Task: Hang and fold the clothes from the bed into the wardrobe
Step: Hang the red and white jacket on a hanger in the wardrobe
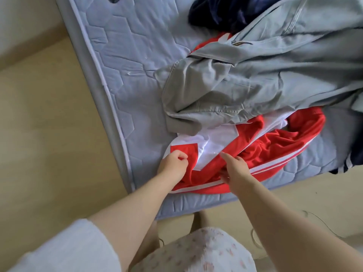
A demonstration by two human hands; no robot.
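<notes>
floral skirt [200, 252] lowest; left hand [172, 165] fingers clenched, pinching red-and-white jersey [265, 146] on mattress [117, 55], right hand [234, 169] fingers stretched upon it, grip unclear; beyond fingertips grey trousers [255, 75] overlie it; likely light, soft, slippery, best taken by the hem nearest the fingers.

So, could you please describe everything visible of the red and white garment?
The red and white garment is crumpled, smooth, slightly shiny fabric, red with white panels and white edge stripes. It lies at the near corner of the mattress, partly under a grey garment. The left hand grips its near red edge; the right hand pinches a red fold.
</notes>
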